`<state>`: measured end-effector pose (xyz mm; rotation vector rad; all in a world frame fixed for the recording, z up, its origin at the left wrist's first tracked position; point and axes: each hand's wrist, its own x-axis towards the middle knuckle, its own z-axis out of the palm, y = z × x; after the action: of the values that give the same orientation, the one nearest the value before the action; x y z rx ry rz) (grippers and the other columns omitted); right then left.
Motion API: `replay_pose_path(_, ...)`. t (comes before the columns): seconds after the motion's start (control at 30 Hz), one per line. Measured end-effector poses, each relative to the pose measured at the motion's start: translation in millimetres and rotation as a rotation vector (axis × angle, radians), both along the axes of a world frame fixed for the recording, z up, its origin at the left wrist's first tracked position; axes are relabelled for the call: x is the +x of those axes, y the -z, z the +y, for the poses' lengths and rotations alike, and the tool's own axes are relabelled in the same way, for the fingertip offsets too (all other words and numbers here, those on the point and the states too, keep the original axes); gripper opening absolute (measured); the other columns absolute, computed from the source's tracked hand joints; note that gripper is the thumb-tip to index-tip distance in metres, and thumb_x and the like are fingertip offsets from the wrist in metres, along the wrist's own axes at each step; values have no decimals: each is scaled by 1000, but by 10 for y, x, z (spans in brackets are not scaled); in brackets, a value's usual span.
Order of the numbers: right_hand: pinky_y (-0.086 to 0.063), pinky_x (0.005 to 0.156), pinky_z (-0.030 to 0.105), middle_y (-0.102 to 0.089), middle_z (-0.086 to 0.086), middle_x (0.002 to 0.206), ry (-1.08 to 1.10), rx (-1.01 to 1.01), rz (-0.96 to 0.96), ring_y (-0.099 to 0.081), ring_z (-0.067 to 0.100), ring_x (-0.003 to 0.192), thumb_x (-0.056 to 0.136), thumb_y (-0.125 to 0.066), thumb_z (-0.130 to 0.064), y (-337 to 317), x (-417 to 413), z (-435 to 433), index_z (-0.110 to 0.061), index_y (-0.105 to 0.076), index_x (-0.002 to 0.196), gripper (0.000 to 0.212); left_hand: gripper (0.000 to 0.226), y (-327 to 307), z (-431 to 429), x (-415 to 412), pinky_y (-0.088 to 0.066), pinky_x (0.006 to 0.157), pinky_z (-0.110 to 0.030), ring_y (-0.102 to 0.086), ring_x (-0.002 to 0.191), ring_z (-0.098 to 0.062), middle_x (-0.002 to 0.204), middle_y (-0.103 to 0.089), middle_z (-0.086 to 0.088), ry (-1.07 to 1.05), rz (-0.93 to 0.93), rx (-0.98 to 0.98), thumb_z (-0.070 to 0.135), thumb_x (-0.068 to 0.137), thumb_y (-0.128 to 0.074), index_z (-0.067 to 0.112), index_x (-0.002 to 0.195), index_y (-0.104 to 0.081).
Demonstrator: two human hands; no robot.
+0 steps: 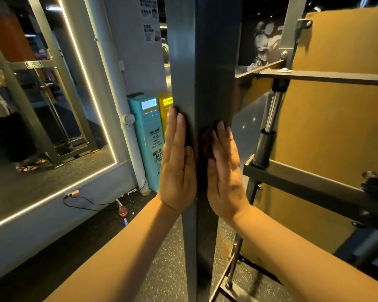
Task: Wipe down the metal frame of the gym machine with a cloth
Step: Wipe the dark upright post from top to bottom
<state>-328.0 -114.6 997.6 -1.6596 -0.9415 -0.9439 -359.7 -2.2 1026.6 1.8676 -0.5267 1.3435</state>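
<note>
Speckled dark rubber flooring [166,258] runs underfoot in a dim gym. Nearest the camera, two bare forearms reach forward to a dark grey square-section metal post [196,62], the upright of the machine frame, which stands dead centre and runs from floor to top edge.

The left hand [177,168] lies flat on the post's left face, fingers straight and together. The right hand [225,173] lies flat on the right face, pressing a dark cloth [206,141] against the steel. Only a reddish-brown fold shows beside the fingers. The hands are apart, one on each side of the post, and neither curls round anything.

The post looks rigid, fixed and smooth-painted, so it should take firm pressure without giving. The cloth looks thin and limp and is likely to slip or bunch unless the palm keeps it spread. It probably handles best pinned under a flat palm and slid along one face at a time.

Beyond the right hand stand a chrome piston rod [273,110] and a mustard-yellow panel [336,127]. Farther left are a teal kiosk [147,131] and a light-edged wall mirror [52,105].
</note>
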Motion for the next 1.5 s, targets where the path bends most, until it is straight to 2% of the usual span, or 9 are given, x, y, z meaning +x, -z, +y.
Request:
replay_pose_path(0.23,-30,118,66,-3,-11,172,10,-72,198,-15,34,157,113,-26,-27,1142,-334,27,-37,-2,164,57,51,219,6,-15,-15,128,-59,-7,161,-21,169,-10,-16,2,64,-28,27,113,-26,8,158,-13)
replay_pose_path(0.47,-23,124,59,-14,-4,171,-80,136,238,-15,32,158,112,-32,-21,593,-331,188,-17,-23,159,48,53,240,127,10,-11,128,-60,-3,160,-21,166,-4,-9,92,17,64,28,114,-26,0,157,-15)
replay_pose_path(0.67,-28,121,62,-20,-10,170,-107,128,260,-21,33,156,111,-39,-28,1070,-428,178,-40,-27,158,50,55,413,204,100,-10,128,-62,-3,161,-26,171,4,10,85,-25,119,27,113,-27,26,163,-5)
replay_pose_path(0.8,-27,123,59,-21,-5,169,-125,169,276,-20,30,157,109,-42,-24,758,-384,181,-34,-29,158,52,55,430,181,115,-9,129,-58,-2,161,-23,171,4,14,84,-30,90,28,114,-25,31,164,-4)
replay_pose_path(0.9,-24,125,54,-21,1,168,-115,149,236,-18,32,157,108,-43,-17,591,-327,154,-25,-32,154,48,53,441,179,127,-9,129,-52,-2,160,-22,171,2,12,111,-48,92,26,114,-25,27,163,-6)
replay_pose_path(0.97,-23,126,48,-19,-6,169,-108,110,214,-17,33,157,109,-42,-18,697,-309,124,-33,-29,157,52,53,454,161,121,-9,129,-52,-3,160,-23,171,1,8,118,-38,76,25,113,-26,22,163,-8)
replay_pose_path(1.2,-36,115,65,-21,-10,170,-99,93,428,-23,33,156,108,-44,-34,1296,-500,72,-58,-26,151,52,51,522,87,70,-11,127,-64,-4,161,-21,169,-10,-16,79,54,-17,30,114,-24,10,159,-11)
replay_pose_path(1.37,-31,121,59,-23,0,169,-87,233,387,-21,29,157,107,-40,-19,744,-478,218,-61,-27,151,61,54,578,87,34,-10,130,-47,-4,161,-23,169,-8,-19,105,65,-34,17,110,-29,8,159,-9)
replay_pose_path(1.5,-24,122,62,-11,5,172,-15,122,364,-14,30,158,109,-36,-23,986,-383,146,-49,-16,159,60,57,736,81,19,-10,130,-42,-2,161,-25,169,-6,-23,122,109,-43,28,113,-26,3,159,-6)
